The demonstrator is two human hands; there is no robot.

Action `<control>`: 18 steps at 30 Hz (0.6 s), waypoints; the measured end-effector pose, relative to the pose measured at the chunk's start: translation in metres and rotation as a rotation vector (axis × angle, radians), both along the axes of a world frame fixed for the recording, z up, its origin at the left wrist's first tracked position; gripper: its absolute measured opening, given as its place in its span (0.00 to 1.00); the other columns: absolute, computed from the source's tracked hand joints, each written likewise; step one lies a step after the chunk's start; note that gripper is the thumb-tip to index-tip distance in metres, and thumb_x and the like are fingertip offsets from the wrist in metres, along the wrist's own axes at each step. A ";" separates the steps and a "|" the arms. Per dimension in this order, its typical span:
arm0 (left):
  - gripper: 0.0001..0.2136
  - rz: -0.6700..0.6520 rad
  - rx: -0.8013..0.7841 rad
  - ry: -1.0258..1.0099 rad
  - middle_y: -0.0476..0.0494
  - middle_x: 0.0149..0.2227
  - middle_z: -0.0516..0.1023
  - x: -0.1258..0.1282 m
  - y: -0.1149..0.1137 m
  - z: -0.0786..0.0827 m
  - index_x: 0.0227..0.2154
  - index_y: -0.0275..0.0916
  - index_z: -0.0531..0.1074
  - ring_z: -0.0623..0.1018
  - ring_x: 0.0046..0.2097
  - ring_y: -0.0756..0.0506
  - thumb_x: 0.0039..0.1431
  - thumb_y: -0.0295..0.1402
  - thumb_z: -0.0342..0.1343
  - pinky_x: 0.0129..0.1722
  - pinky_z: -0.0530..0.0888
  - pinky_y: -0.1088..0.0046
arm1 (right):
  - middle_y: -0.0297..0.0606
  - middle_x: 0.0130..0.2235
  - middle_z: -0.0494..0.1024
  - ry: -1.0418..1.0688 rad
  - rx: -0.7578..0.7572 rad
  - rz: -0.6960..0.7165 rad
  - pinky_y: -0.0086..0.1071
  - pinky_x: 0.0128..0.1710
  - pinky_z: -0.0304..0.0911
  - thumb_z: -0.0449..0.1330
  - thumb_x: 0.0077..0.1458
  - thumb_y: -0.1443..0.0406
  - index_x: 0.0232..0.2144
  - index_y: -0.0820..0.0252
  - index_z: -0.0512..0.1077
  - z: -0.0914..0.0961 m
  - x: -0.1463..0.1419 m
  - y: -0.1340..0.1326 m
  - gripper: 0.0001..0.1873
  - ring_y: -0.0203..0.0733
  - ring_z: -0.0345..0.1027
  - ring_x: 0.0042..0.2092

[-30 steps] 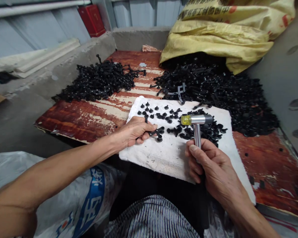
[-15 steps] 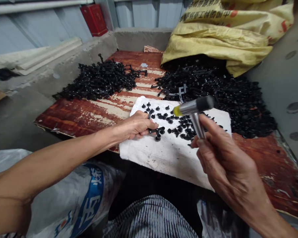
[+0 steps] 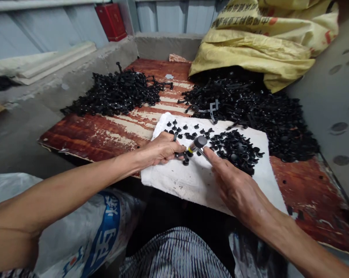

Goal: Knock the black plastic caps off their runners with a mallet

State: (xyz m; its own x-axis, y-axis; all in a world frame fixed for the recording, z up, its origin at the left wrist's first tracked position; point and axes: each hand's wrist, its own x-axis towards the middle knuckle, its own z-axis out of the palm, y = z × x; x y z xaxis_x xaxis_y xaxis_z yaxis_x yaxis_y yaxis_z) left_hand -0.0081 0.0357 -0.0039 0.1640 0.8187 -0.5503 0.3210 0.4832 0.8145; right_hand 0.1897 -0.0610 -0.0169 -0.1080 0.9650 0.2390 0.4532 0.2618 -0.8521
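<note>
My left hand (image 3: 159, 150) is closed on a small black plastic part (image 3: 183, 155), pinning it on the white foam pad (image 3: 191, 181). My right hand (image 3: 235, 189) grips the handle of a small hammer (image 3: 196, 144) with a metal head and a yellow tip. The hammer head is down on the black part, right beside my left fingertips. Several loose black caps (image 3: 235, 148) lie in a heap on the pad just to the right of the hammer.
The pad rests on a worn red board (image 3: 104, 133). One pile of black parts (image 3: 116, 94) lies at the back left, a bigger pile (image 3: 258, 110) spills from a yellow sack (image 3: 264, 42) at the back right. A white printed bag (image 3: 84, 235) sits by my left arm.
My right hand raised the hammer, then swung it down and left onto the part held by my left hand. The left hand stayed put.
</note>
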 end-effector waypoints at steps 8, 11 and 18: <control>0.11 -0.046 0.007 0.030 0.43 0.23 0.77 -0.002 0.001 -0.003 0.22 0.37 0.66 0.60 0.13 0.58 0.57 0.28 0.60 0.12 0.50 0.79 | 0.44 0.51 0.80 -0.264 0.178 0.093 0.50 0.50 0.72 0.52 0.57 0.72 0.62 0.54 0.67 -0.001 0.000 0.006 0.30 0.54 0.76 0.49; 0.11 -0.031 -0.006 0.004 0.47 0.21 0.74 -0.005 0.000 0.005 0.22 0.37 0.65 0.61 0.14 0.58 0.61 0.27 0.56 0.12 0.51 0.80 | 0.46 0.50 0.80 -0.344 0.124 0.091 0.48 0.47 0.74 0.50 0.60 0.71 0.64 0.56 0.63 -0.002 0.010 0.008 0.30 0.52 0.77 0.46; 0.12 -0.081 0.074 -0.058 0.51 0.21 0.68 -0.018 -0.012 0.012 0.22 0.36 0.65 0.61 0.15 0.59 0.61 0.23 0.53 0.12 0.52 0.82 | 0.51 0.42 0.82 -0.481 0.104 0.042 0.56 0.47 0.71 0.49 0.57 0.70 0.63 0.63 0.65 -0.017 0.020 0.009 0.31 0.58 0.77 0.45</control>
